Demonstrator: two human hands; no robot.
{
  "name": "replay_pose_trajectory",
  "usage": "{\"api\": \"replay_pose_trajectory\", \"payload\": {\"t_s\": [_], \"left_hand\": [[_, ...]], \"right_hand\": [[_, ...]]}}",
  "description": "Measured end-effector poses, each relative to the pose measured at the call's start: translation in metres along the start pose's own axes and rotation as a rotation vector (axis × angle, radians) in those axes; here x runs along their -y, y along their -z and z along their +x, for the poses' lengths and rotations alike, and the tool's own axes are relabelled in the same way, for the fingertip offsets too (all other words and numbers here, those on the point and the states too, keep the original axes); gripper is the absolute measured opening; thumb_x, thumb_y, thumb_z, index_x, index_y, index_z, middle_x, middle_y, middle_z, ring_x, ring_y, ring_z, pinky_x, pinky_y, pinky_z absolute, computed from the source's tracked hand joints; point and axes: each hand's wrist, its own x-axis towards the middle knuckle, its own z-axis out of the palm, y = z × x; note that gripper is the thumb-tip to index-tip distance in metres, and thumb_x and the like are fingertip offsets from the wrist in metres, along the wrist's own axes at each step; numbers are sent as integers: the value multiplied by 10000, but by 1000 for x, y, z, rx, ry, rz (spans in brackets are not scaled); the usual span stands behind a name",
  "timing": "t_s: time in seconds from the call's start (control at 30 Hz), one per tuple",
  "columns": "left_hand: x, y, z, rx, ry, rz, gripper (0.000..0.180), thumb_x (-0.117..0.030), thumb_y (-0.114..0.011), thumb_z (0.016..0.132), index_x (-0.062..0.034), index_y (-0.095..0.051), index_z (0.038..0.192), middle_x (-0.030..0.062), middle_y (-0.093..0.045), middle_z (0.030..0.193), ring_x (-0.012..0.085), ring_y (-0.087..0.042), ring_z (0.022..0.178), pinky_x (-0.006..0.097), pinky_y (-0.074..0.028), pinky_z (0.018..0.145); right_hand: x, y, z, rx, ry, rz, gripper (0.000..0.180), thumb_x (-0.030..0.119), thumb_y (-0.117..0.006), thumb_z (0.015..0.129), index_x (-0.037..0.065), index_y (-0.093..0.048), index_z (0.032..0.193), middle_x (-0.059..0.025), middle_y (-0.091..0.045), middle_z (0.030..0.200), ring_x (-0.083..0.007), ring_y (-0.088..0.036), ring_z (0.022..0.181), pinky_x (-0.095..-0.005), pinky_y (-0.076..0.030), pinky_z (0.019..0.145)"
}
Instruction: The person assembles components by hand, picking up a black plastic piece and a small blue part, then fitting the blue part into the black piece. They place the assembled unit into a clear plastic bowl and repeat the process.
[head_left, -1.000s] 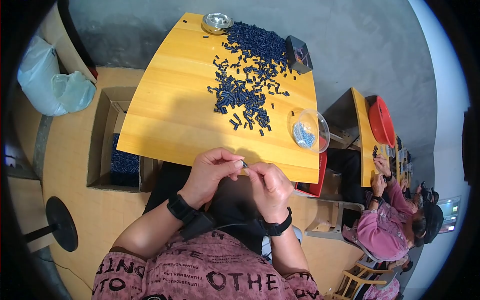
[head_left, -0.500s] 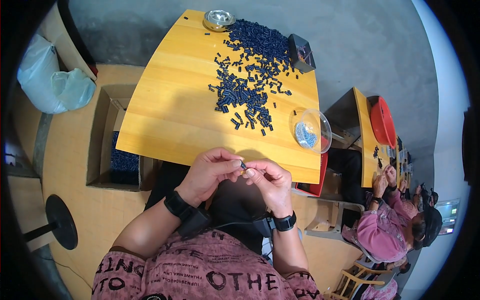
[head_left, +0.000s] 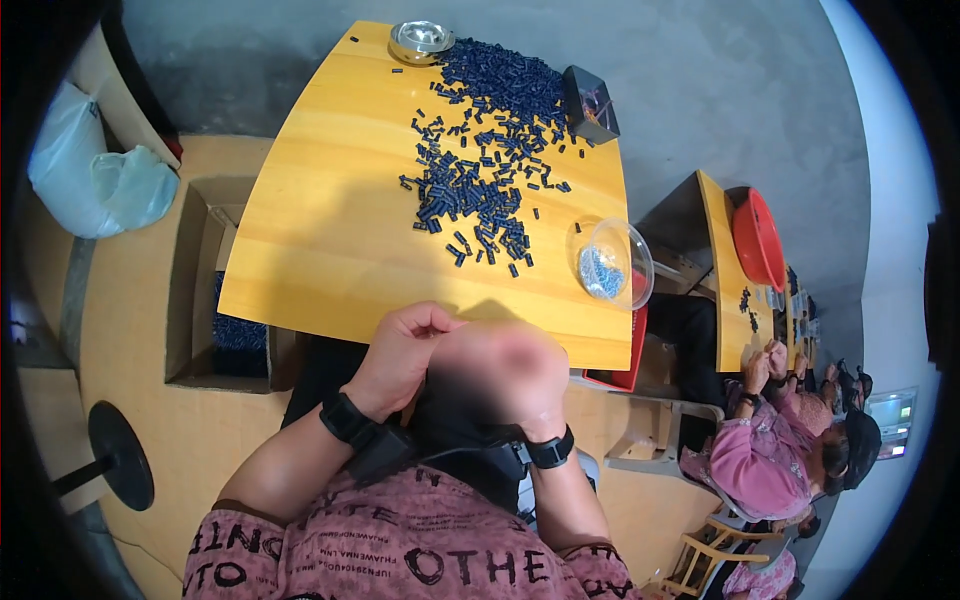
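Dark tubes (head_left: 465,190) are being carried by the yellow table (head_left: 300,260), heaped thickly by the far edge and thinning into a loose scatter around its middle. Left hand (head_left: 400,345) is being held at the near edge, its thumb and fingers drawn narrowly together; whether anything is being pinched there cannot be told. Right hand (head_left: 535,385) is being placed close beside it, but its fingers are being hidden by a heavy blur, so neither its spread nor its hold can be told.

Between the scatter and the hands, a strip of bare wood is being shown, and a broader one is being offered along the left side. The right edge is being crowded more: a clear cup (head_left: 598,240) with pale blue bits is being set near the close corner, and a black box (head_left: 577,105) is being stood farther up. By the far edge, a metal bowl (head_left: 405,52) is being supported just beside the heap. Floor room at the left is being taken up by an open cardboard box (head_left: 190,290) near the table's edge.
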Motion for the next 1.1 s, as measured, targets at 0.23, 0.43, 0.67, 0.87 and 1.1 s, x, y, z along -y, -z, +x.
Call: {"api": "replay_pose_trajectory", "payload": {"t_s": [0.23, 0.43, 0.67, 0.87, 1.1], "left_hand": [[-7, 4, 11, -119, -49, 26, 79, -26, -634, 906, 2, -635, 980, 111, -684, 903, 160, -647, 748, 284, -543, 708], [-18, 9, 13, -149, -18, -144, 98, -38, -597, 932, -11, -608, 1026, 143, -691, 963, 178, -672, 805, 305, -570, 732], [-21, 8, 11, -143, -20, -141, 122, -30, -607, 925, -11, -605, 1045, 139, -689, 954, 173, -670, 813, 303, -568, 726], [-15, 12, 12, -115, -54, -195, 128, -20, -606, 923, -10, -612, 1050, 144, -689, 958, 180, -669, 819, 308, -558, 738], [-14, 6, 6, -111, -43, -228, 118, -17, -605, 923, 1, -624, 1039, 165, -689, 975, 188, -667, 820, 310, -557, 740]], "right_hand": [[-6, 7, 33, 84, -46, 8, 110, 57, -673, 898, -20, -684, 975, -16, -678, 811, -56, -584, 667, -198, -489, 619], [-13, 10, 93, -146, 538, -806, 132, 16, -694, 809, 42, -722, 935, -121, -635, 744, -244, -633, 663, -348, -505, 607], [-17, 10, 109, -40, 629, -1012, 172, -11, -717, 744, 33, -721, 910, -124, -600, 760, -294, -616, 728, -369, -499, 640], [-9, 5, 93, -43, 620, -859, 139, -21, -723, 739, 16, -707, 872, -116, -605, 759, -257, -602, 688, -338, -496, 623], [18, 7, 23, 29, 0, -101, 95, 32, -718, 859, -18, -689, 934, 19, -628, 786, -37, -533, 678, -191, -441, 625]]}}
